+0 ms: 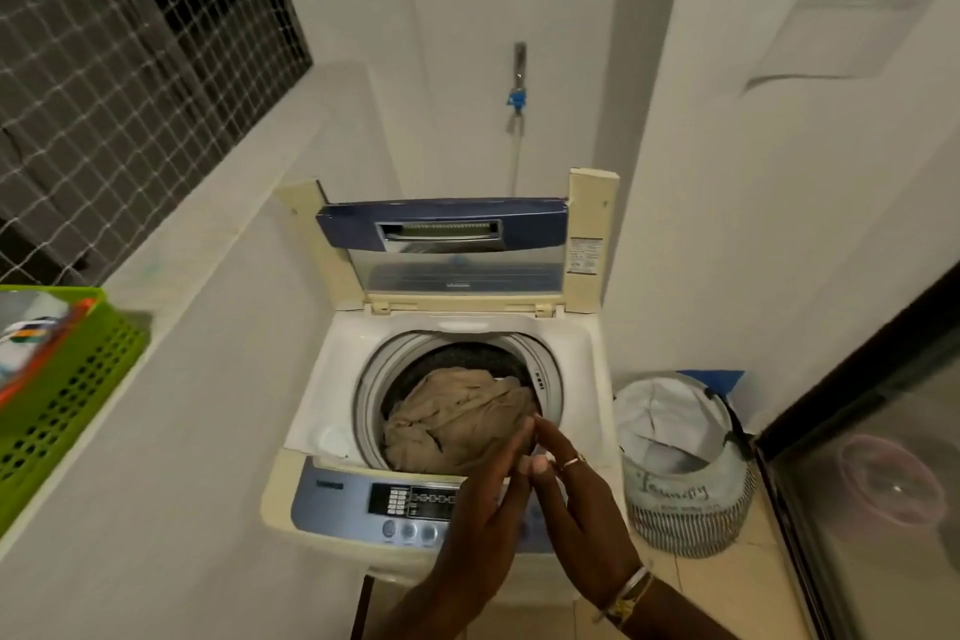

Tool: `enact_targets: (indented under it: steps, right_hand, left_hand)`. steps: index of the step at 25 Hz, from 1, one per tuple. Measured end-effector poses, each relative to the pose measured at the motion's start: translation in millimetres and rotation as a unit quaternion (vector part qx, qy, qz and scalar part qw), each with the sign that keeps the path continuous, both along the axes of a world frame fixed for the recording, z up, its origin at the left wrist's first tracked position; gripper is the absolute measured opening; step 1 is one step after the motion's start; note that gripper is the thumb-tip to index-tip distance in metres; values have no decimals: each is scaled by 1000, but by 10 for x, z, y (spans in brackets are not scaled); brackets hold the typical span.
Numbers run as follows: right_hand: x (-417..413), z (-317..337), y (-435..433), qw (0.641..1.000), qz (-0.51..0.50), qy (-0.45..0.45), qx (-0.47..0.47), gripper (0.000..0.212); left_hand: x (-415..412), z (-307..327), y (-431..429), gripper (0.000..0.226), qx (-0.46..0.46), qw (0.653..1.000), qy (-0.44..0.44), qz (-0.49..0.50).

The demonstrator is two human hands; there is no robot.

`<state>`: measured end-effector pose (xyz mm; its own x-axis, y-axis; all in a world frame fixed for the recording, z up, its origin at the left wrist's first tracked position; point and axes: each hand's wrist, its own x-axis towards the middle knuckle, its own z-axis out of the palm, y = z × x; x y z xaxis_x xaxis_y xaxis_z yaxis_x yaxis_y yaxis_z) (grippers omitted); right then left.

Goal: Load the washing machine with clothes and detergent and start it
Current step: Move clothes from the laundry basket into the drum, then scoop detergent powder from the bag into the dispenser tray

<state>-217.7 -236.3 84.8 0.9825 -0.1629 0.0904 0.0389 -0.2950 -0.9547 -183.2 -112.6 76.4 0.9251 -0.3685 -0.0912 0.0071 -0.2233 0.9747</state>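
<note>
Standing open at the centre of the frame, the washing machine (441, 395) has its lid (447, 244) folded upright against the wall, which leaves the drum mouth clear for loading from above. A beige garment (457, 418) lies bunched inside the drum (395, 374), filling much of the visible opening; further clothes beneath it cannot be confirmed. To the right of the machine, on the floor, sits a white laundry bag (680, 463), apparently the source of the load; its remaining contents are not clear. At the left edge, a green perforated basket (67, 379) rests on a ledge with assorted items inside, too blurred to identify, so whether detergent is among them cannot be told. Both hands are at lower centre, over the front rim and the control panel (395, 499). The left hand (483, 499) and right hand (582, 499) are pressed side by side, fingers extended and loosely straight, fingertips pointing toward the drum. Neither hand grasps anything; the fingers are released, touching only each other. In my judgement clothes loading is under way or complete, with detergent and start not yet done. No detergent container is identifiable in view.
</note>
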Motion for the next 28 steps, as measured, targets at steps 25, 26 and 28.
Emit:
enact_targets:
  steps: [25,26,28]
  right_hand:
    - [2724,-1251,561,961,-122,249,-18,38]
    - [2880,-1431,515,947,-141,289,11,39]
    - [3139,-1718,430,921,-142,347,101,38]
  left_hand:
    - [2573,-1091,561,49,137,981,112,82]
    - [2711,-1243,501,47,136,974,150,107]
    - [2985,-1535,402,41,105,952,248,144]
